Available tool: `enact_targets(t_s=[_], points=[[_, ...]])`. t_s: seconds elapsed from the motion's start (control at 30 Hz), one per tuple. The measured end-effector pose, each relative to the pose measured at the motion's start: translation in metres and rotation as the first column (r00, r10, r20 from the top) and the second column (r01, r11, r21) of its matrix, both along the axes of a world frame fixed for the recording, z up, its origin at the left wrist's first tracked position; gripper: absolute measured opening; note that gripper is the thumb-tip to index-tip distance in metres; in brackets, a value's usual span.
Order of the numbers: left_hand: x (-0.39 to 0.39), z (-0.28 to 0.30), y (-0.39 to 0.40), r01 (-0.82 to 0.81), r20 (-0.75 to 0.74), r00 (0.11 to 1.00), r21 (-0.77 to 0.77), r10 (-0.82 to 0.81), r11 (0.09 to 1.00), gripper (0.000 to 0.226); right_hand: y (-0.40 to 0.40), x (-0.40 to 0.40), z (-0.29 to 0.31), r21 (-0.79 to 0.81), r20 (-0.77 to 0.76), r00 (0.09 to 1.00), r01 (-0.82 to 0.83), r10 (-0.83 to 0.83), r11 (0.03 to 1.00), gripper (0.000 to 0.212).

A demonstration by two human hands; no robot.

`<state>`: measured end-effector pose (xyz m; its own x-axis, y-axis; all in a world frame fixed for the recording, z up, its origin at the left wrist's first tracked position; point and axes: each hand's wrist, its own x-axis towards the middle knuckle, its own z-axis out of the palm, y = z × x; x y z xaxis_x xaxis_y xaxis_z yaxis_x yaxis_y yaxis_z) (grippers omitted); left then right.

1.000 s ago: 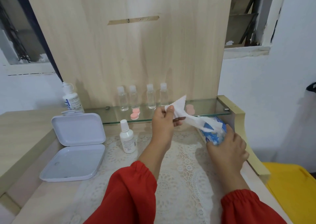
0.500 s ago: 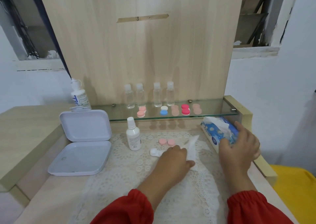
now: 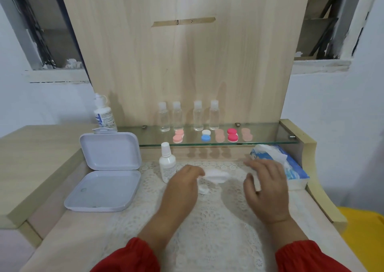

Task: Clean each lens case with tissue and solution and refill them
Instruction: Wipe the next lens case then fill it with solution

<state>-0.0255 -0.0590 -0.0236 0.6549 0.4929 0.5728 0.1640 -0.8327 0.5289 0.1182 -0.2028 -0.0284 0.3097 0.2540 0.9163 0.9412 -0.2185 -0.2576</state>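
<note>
- An open white box (image 3: 106,174) is seen at the left of the worktop (image 3: 68,236); a tissue pack (image 3: 291,165) at the right
- A white solution bottle (image 3: 166,163) stands just beside the left hand (image 3: 180,186)
- A white tissue (image 3: 216,175) is pinched by the left hand's grip – a small white lens case (image 3: 203,189) lies under it on the lace mat (image 3: 209,219)
- The right hand (image 3: 268,190) hovers, fingers loosely spread, nothing held
</note>
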Motion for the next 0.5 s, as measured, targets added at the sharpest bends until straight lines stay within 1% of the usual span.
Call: enact_targets(t_s=[0.07, 0.1, 0.13, 0.17, 0.2, 0.27, 0.33, 0.43, 0.5], points=[[-0.012, -0.007, 0.016, -0.056, 0.046, 0.997, -0.077, 0.059, 0.995, 0.021, 0.009, -0.009, -0.005, -0.138, -0.058, 0.990, -0.137, 0.130, 0.981, 0.027], [-0.016, -0.008, 0.020, -0.090, 0.043, 0.994, -0.134, 0.096, 0.987, 0.015, 0.014, -0.014, -0.007, -0.220, -0.129, 0.979, -0.185, 0.160, 0.958, 0.028], [-0.018, -0.009, 0.023, -0.115, 0.038, 0.992, -0.175, 0.123, 0.978, 0.010, 0.020, -0.018, -0.008, -0.303, -0.216, 0.964, -0.219, 0.157, 0.927, 0.030], [-0.020, -0.009, 0.024, -0.137, 0.036, 0.989, -0.192, 0.146, 0.972, 0.013, 0.026, -0.022, -0.009, -0.381, -0.300, 0.945, -0.247, 0.134, 0.891, 0.033], [-0.020, -0.011, 0.025, -0.157, 0.034, 0.986, -0.187, 0.166, 0.970, 0.017, 0.032, -0.026, -0.008, -0.446, -0.369, 0.924, -0.273, 0.103, 0.852, 0.037], [-0.018, -0.011, 0.024, -0.187, 0.024, 0.981, -0.142, 0.192, 0.972, 0.016, 0.045, -0.031, -0.007, -0.527, -0.433, 0.900, -0.291, 0.042, 0.799, 0.042], [-0.016, -0.011, 0.025, -0.190, 0.029, 0.981, -0.108, 0.194, 0.976, 0.013, 0.054, -0.033, -0.005, -0.576, -0.451, 0.893, -0.285, -0.007, 0.766, 0.045], [-0.010, -0.011, 0.029, -0.140, 0.075, 0.987, -0.060, 0.145, 0.988, 0.024, 0.060, -0.033, -0.008, -0.620, -0.452, 0.891, -0.278, -0.045, 0.734, 0.040], [-0.004, -0.013, 0.031, -0.088, 0.047, 0.995, 0.060, 0.085, 0.994, 0.019, 0.061, -0.033, -0.010, -0.612, -0.455, 0.890, -0.282, -0.037, 0.739, 0.033]])
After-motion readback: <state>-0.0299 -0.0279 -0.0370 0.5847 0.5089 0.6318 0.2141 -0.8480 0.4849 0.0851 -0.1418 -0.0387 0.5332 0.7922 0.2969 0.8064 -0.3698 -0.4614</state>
